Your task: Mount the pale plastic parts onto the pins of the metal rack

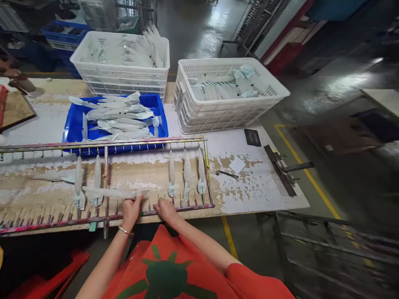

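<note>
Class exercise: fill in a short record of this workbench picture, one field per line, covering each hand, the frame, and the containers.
left hand: grips a pale feather-shaped piece lying across the metal rack
right hand: rests on the rack's near rail, holding nothing visible
rack: several similar pieces hang between its rails
blue tray: behind rack, piled with pieces
white crates: two, at the table's back

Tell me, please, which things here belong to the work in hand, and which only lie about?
In use:
- left hand, holding a pale lure body
- right hand, on the metal rack
- lure bodies hung on the rack
- blue tray of bodies
- two white crates

Lying about:
- black card
- metal bracket
- small tool
</note>
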Demonstrator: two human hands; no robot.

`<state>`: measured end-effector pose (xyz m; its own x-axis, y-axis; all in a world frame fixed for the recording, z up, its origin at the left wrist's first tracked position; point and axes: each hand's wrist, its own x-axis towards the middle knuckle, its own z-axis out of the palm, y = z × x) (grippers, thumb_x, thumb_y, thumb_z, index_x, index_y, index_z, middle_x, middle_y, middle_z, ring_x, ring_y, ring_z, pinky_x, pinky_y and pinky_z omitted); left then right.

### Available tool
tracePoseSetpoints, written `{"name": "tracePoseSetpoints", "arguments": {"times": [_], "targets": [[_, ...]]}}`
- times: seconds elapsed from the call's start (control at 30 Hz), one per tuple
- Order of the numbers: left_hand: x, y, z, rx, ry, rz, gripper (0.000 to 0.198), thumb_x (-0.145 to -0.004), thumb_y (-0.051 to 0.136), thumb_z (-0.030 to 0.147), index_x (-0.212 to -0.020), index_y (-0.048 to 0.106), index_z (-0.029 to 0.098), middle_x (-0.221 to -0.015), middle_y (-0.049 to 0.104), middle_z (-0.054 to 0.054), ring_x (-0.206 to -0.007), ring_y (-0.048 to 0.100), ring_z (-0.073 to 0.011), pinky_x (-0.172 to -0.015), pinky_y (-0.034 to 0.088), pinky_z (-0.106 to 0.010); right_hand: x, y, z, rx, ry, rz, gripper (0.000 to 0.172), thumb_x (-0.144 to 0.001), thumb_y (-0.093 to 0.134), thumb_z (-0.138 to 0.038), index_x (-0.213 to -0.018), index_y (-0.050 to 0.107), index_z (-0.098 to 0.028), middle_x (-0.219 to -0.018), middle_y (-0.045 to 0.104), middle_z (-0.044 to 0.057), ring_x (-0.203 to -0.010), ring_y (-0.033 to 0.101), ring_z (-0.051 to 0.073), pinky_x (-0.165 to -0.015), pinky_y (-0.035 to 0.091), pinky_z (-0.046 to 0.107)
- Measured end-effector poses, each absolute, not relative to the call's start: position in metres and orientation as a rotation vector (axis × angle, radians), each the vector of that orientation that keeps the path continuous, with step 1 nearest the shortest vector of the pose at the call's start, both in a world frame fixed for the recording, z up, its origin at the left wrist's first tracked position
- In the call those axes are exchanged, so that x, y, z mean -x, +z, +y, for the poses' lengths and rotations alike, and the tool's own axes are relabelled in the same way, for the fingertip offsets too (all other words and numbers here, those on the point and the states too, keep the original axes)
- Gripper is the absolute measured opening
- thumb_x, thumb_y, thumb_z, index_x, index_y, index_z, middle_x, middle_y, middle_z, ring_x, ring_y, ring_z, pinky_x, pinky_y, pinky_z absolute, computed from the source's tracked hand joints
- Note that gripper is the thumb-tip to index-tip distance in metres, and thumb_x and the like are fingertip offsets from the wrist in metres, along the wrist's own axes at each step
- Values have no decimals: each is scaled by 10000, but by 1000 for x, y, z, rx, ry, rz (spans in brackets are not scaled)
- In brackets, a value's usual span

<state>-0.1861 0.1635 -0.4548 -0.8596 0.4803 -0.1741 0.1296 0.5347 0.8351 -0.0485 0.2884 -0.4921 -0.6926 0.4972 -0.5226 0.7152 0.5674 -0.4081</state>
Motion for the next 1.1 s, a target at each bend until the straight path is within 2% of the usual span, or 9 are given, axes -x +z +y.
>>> {"name": "tracePoseSetpoints", "arguments": {"times": [0.07, 0.13, 0.23, 0.33, 0.63, 0.83, 1.1], "targets": [[182, -468, 178, -559, 1186, 2365, 448, -814, 596, 582, -749, 741, 164, -658, 724, -75, -663, 665, -238, -672, 511, -331, 56, -497, 287, -1037, -896, 2414, 324, -1008, 621, -325, -1183, 692, -63, -1105, 754, 232, -1054, 725, 323, -839, 493, 341], [178, -480, 189, -599, 1116, 2340, 445, -809, 576, 583, -612, 649, 191, -507, 583, -28, -523, 538, -184, -577, 410, -305, 56, -503, 286, -1059, -957, 2394, 259, -1013, 590, -264, -1180, 689, -94, -1098, 764, 188, -1046, 726, 284, -832, 480, 310], [172, -493, 198, -623, 1047, 2304, 436, -776, 566, 579, -521, 514, 230, -442, 441, 11, -456, 390, -139, -531, 274, -300, 47, -510, 286, -1061, -1069, 2442, 207, -1041, 542, -245, -1173, 673, -155, -1074, 771, 97, -1018, 720, 209, -826, 458, 258], [167, -501, 204, -657, 1019, 2261, 429, -753, 554, 572, -494, 458, 244, -430, 373, 27, -453, 339, -127, -532, 229, -304, 40, -515, 284, -1089, -1163, 2495, 180, -1037, 551, -230, -1147, 671, -152, -1035, 771, 89, -964, 718, 197, -793, 441, 253], [165, -516, 206, -646, 996, 2196, 452, -734, 519, 621, -512, 476, 230, -476, 381, 26, -494, 317, -118, -524, 222, -288, 46, -517, 287, -1123, -1163, 2482, 158, -1014, 602, -290, -1036, 686, -157, -980, 772, 105, -916, 711, 216, -726, 394, 268], [165, -518, 207, -617, 1012, 2152, 461, -744, 527, 630, -543, 494, 216, -505, 407, 25, -516, 328, -115, -519, 245, -272, 47, -509, 289, -997, -1021, 2510, 246, -1056, 495, -305, -1204, 635, -167, -1044, 763, 108, -930, 704, 223, -745, 410, 285], [165, -521, 209, -600, 1030, 2135, 448, -733, 546, 628, -553, 491, 221, -500, 403, 30, -505, 331, -112, -504, 235, -270, 50, -505, 291, -934, -982, 2482, 279, -1065, 439, -282, -1239, 604, -138, -1103, 748, 151, -978, 704, 250, -797, 455, 309]]}}
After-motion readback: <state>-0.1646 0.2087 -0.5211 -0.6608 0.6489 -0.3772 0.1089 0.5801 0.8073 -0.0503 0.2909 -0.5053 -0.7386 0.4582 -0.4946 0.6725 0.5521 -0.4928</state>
